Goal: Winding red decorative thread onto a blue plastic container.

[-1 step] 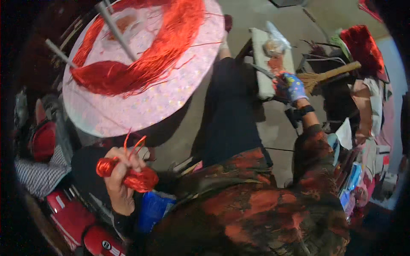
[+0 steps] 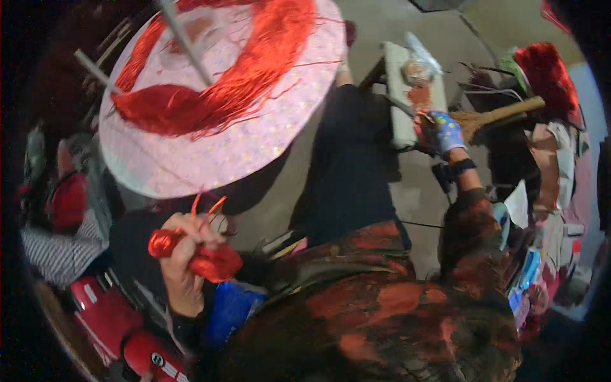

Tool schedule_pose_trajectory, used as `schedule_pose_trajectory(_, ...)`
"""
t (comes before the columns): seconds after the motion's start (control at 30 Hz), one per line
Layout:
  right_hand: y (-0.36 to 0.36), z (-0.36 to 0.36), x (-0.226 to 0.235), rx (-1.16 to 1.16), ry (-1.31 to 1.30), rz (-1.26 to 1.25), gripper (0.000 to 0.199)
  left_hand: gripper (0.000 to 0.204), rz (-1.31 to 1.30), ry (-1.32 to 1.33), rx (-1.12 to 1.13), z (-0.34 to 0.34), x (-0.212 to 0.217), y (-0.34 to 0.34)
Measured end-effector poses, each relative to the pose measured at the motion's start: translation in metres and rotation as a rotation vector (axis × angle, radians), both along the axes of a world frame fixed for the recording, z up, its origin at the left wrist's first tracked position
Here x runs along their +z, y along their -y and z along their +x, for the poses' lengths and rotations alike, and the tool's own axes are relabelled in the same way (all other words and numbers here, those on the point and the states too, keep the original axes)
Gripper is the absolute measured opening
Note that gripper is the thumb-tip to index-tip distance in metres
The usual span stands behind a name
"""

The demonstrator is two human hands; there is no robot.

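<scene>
My left hand (image 2: 181, 264), bare, is closed round a bundle of shiny red cord (image 2: 216, 262). The bundle bulges out on both sides of the fist, and two loose ends stick up above it. Over at the small pale bench (image 2: 401, 118), my right hand (image 2: 449, 132) wears a blue patterned glove. Its fingers curl at the bench's edge beside something red and a thin grey piece; what they grip I cannot make out. A loose ring of red strands (image 2: 273, 57) lies on the round pink table (image 2: 210, 162), round upright grey rods (image 2: 188, 48).
A clear plastic bag (image 2: 421, 63) lies on the bench. To its right are a straw hand broom (image 2: 496, 118) and a red fluffy piece (image 2: 546, 76). A blue packet (image 2: 232, 312) sits by my left forearm, with red-and-white goods (image 2: 105, 315) at lower left.
The whole view has shifted slightly, so most things appear a little farther right. Both hands keep their holds, and the red bundle stays in my left hand.
</scene>
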State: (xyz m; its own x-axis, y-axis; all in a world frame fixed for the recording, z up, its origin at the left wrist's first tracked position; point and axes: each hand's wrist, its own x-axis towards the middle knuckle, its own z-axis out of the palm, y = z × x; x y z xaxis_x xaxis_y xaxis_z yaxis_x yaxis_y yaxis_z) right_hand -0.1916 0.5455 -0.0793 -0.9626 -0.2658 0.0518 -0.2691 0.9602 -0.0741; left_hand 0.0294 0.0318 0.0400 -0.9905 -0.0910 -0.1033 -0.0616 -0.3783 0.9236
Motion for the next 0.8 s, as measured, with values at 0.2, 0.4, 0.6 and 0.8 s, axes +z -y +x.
schedule_pose_trajectory(0.2,0.124,0.019,0.072,0.082,-0.005,-0.358,0.04,0.018,0.137,0.064,-0.134,-0.003,-0.008,0.007)
schedule_pose_trajectory(0.4,0.317,0.079,0.127,1.065,0.547,-0.887,0.091,0.019,0.288,-0.006,-0.279,-0.001,0.002,0.004)
schedule_pose_trajectory(0.6,0.357,0.103,0.122,0.679,1.63,-0.75,0.031,0.03,0.35,0.021,-0.017,0.03,0.022,0.041)
schedule_pose_trajectory(0.8,0.325,0.103,0.097,0.473,1.153,-0.907,0.013,0.028,0.11,-0.074,0.528,0.058,0.036,0.129)
